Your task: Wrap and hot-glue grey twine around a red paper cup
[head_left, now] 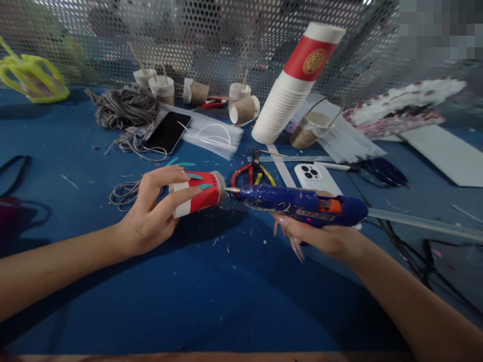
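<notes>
My left hand [156, 208] is closed around a red and white paper cup [202, 193] lying on its side above the blue table. Grey cord [220, 187] is wrapped around the cup's end on the right. My right hand [317, 231] grips a blue glue gun [283, 198], its metal nozzle touching or very close to the wrapped cord. A clear glue stick [422, 222] sticks out of the gun's back. Loose grey cord [126, 195] lies behind my left hand. Pliers with red and yellow handles [255, 168] lie just beyond the nozzle.
A tall leaning stack of paper cups [283, 100] stands at the back. Around it are small cord-wrapped cups [307, 133], a grey cord bundle [124, 106], a black phone [168, 132] and a white phone [317, 177]. Black cables [426, 261] run along the right.
</notes>
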`<control>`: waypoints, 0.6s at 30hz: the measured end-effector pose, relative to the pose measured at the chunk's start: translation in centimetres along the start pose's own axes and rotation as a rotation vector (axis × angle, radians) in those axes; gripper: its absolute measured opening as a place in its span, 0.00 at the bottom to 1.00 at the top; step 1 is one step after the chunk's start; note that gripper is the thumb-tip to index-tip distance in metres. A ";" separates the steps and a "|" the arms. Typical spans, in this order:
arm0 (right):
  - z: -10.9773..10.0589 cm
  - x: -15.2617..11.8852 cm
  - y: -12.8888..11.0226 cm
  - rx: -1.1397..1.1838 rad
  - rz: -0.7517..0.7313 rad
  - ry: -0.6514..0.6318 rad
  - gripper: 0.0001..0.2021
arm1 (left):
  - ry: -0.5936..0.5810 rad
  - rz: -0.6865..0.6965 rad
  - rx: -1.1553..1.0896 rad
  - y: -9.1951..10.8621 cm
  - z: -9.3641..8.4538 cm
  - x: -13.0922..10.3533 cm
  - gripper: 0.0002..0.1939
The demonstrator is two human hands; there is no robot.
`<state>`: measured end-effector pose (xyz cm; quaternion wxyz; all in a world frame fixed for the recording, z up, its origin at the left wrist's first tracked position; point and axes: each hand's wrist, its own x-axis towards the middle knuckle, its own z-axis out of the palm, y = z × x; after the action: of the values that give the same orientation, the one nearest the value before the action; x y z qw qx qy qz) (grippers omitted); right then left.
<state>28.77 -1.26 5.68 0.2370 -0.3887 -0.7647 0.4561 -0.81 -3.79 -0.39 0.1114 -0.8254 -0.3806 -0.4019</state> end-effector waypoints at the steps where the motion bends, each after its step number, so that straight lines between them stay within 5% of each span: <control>1: 0.0 0.0 0.1 -0.048 -0.006 0.049 0.04 | 0.005 0.033 0.009 0.0 0.0 0.1 0.25; 5: -0.4 0.5 0.4 -0.560 -0.162 0.339 0.12 | 0.022 0.041 0.032 0.2 -0.1 0.4 0.27; 9: -1.0 1.5 1.5 -0.960 -0.097 0.350 0.16 | 0.027 0.012 0.024 0.3 -0.1 0.5 0.27; 13: -1.5 2.1 3.0 -0.961 0.040 0.321 0.25 | 0.023 0.008 0.007 0.4 -0.1 0.5 0.26; 18: -2.6 1.9 3.4 -0.677 0.084 0.208 0.31 | 0.013 -0.014 0.025 0.6 -0.2 0.5 0.27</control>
<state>30.83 2.57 3.93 0.1523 -0.5204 -0.8277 0.1442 -0.28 -3.99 0.20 0.1213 -0.8185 -0.3906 -0.4035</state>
